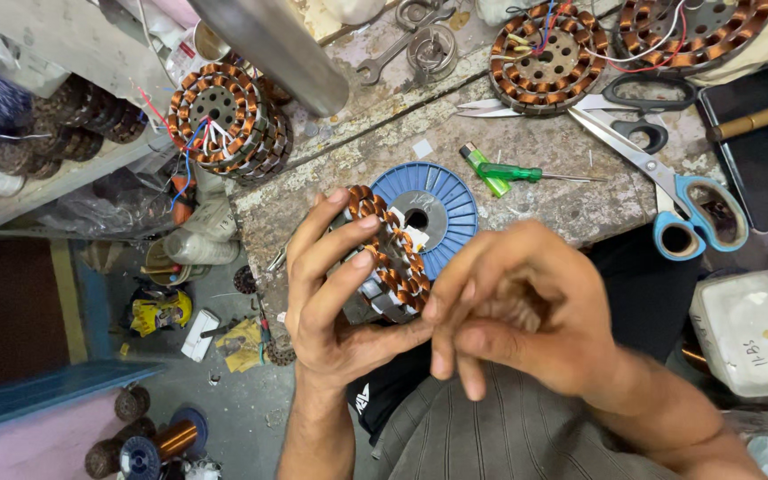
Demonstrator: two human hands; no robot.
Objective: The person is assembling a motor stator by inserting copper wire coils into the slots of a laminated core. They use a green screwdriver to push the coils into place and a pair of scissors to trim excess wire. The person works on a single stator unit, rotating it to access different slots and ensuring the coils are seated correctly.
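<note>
While the left hand wraps its grip around a round copper-wound motor stator held above the worn stone counter, the right hand pinches narrowly at the stator's edge, just before a blue plastic spool

left hand grips a copper-wound stator on edge, fingers over its rim, thumb underneath. right hand curled loosely at the stator's lower right edge, fingertips touching it; whether it pinches anything can't be told. blue plastic spool lies flat on the worn bench just behind the stator. green screwdriver beside the spool, blue-handled scissors further right, black-handled scissors above them. more wound stators: one at top centre, a stack at left.
</note>
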